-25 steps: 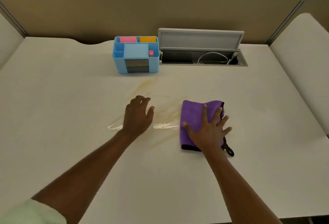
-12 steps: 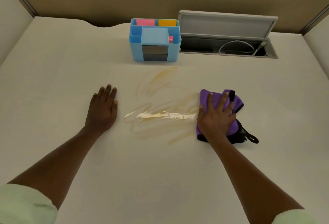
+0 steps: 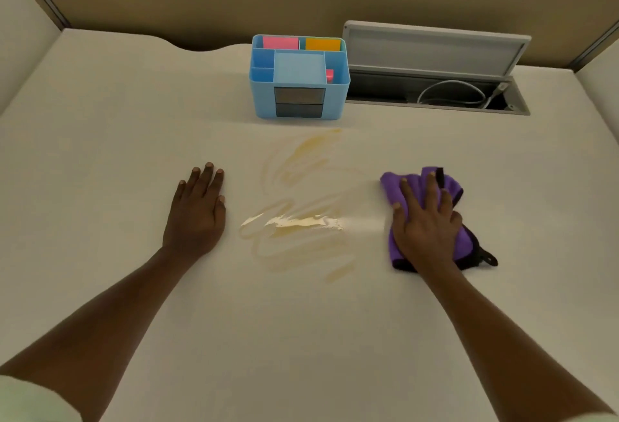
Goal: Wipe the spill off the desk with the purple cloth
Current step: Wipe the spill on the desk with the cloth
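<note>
Purple cloth (image 3: 390,188) mostly under right hand (image 3: 425,227)

Spill (image 3: 301,222) left of cloth (image 3: 392,188); organiser (image 3: 298,86) behind, perhaps touching hatch (image 3: 432,49)

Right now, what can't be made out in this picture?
Head view only:
- Purple cloth: its middle lies hidden under the right hand.
- Spill: any of it under the cloth is covered.
- Blue desk organizer: drawer contents hidden behind dark fronts.
- Cable recess: its depths are too dark to read.
</note>
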Demonstrator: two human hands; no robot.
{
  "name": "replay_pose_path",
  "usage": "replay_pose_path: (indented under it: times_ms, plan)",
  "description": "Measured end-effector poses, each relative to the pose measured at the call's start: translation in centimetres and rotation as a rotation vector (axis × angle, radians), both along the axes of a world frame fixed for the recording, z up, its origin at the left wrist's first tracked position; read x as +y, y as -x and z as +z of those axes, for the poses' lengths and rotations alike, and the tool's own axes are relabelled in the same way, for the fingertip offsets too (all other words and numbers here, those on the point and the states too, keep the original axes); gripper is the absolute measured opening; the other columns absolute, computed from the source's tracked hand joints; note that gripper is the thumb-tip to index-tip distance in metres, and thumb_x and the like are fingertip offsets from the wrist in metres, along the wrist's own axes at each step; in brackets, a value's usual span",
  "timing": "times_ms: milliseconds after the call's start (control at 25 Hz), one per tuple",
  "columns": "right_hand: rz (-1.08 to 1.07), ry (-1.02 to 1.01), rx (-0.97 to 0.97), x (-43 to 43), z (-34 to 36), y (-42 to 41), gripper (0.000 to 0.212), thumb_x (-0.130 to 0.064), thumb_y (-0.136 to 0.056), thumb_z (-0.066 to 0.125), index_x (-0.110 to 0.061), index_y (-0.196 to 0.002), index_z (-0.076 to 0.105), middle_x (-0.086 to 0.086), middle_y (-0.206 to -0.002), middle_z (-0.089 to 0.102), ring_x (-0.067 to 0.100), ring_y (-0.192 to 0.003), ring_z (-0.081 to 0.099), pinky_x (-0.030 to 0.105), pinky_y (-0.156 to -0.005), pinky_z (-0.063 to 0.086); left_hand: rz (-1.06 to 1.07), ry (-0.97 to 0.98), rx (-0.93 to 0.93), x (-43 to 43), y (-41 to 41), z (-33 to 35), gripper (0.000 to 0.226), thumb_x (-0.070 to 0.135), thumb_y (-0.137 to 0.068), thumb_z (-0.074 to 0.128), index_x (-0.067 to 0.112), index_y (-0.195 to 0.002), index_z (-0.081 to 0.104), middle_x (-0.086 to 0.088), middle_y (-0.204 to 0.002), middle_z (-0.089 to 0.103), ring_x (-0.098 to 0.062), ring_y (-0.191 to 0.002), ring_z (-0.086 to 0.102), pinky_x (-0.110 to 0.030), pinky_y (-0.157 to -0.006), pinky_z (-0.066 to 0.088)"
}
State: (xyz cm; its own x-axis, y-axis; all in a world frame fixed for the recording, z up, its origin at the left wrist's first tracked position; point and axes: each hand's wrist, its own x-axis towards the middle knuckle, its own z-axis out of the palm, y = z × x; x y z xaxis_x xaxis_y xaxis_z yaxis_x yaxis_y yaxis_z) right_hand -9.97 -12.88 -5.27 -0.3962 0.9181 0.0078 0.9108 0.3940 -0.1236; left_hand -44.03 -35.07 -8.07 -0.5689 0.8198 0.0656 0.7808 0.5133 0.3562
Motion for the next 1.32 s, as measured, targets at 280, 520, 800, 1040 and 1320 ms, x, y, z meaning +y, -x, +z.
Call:
replay_pose_path:
  times_ms: [280, 520, 800, 1040, 1320]
  plan:
    - [0.311, -0.017, 0.042, -9.2, -1.4, 2.8, 0.059, -0.044, -0.102, 0.039, -0.034, -0.159, 0.032, 0.004, -0.173, 0.013, 0.038, -0.153, 0.028, 0.052, -0.107, 0.039, -0.017, -0.014, 0.022, 0.0, 0.1, 0.1, 0.062, 0.030, -0.098, 0.026, 0.012, -0.157, 0.032, -0.009, -0.168, 0.025, -0.030, -0.156, 0.020, -0.047, -0.127, 0.014]
    - [-0.077, -0.010, 0.029, 2.5, 0.3, -0.9, 0.059, -0.046, -0.103, 0.028, -0.029, -0.159, 0.036, 0.010, -0.172, 0.018, 0.044, -0.150, 0.028, 0.062, -0.111, 0.037, -0.024, -0.022, 0.058, 0.2, 0.2, -0.2, 0.062, 0.028, -0.096, 0.027, 0.009, -0.155, 0.036, -0.014, -0.165, 0.029, -0.035, -0.154, 0.025, -0.051, -0.125, 0.018]
    - [0.217, -0.044, 0.071, -8.3, -1.5, 8.0, 0.058, -0.042, -0.098, 0.047, -0.032, -0.155, 0.042, 0.009, -0.170, 0.024, 0.040, -0.149, 0.034, 0.051, -0.106, 0.038, -0.031, -0.023, 0.043, 0.1, 0.2, 0.0, 0.063, 0.028, -0.096, 0.027, 0.009, -0.155, 0.036, -0.014, -0.166, 0.028, -0.034, -0.155, 0.024, -0.050, -0.126, 0.017]
    - [0.071, -0.046, 0.042, -3.0, -0.1, 0.0, 0.058, -0.045, -0.100, 0.034, -0.032, -0.156, 0.042, 0.007, -0.171, 0.023, 0.041, -0.148, 0.036, 0.054, -0.103, 0.042, -0.022, -0.008, 0.025, 0.1, 0.2, 0.3, 0.062, 0.029, -0.097, 0.028, 0.011, -0.155, 0.036, -0.011, -0.166, 0.028, -0.032, -0.155, 0.023, -0.049, -0.127, 0.017]
    - [0.262, 0.035, 0.062, -6.2, -1.6, 10.4, 0.060, -0.049, -0.104, 0.033, -0.032, -0.161, 0.026, 0.007, -0.173, 0.010, 0.039, -0.155, 0.020, 0.060, -0.118, 0.027, 0.010, -0.005, 0.021, 0.1, 0.4, 0.4, 0.063, 0.034, -0.096, 0.025, 0.017, -0.155, 0.038, -0.005, -0.166, 0.030, -0.026, -0.155, 0.025, -0.044, -0.126, 0.018]
